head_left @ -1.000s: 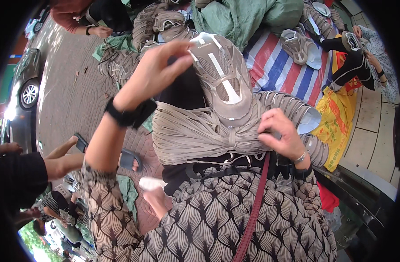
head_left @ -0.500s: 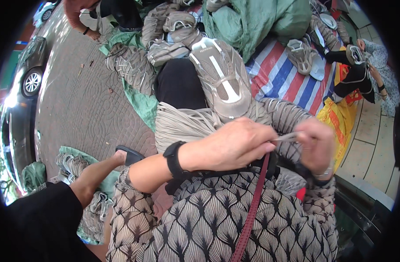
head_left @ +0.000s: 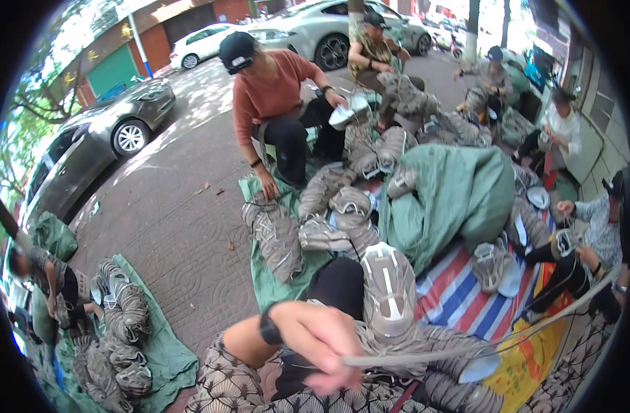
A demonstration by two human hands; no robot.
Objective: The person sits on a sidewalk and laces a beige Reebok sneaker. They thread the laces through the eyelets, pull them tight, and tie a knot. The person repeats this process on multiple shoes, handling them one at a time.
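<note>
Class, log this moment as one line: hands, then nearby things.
left hand: blurred, pinching grey cord that runs toward right rim | right hand: not clearly visible | grey-beige shoe: beside black-clad knee

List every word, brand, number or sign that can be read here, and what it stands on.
None reads clearly.
Shoe nearest the wearer's hand: mark at its far end, too small and blurred.
Yellow plastic: red print, too blurred.
Black cap: pale mark, too small.
</note>
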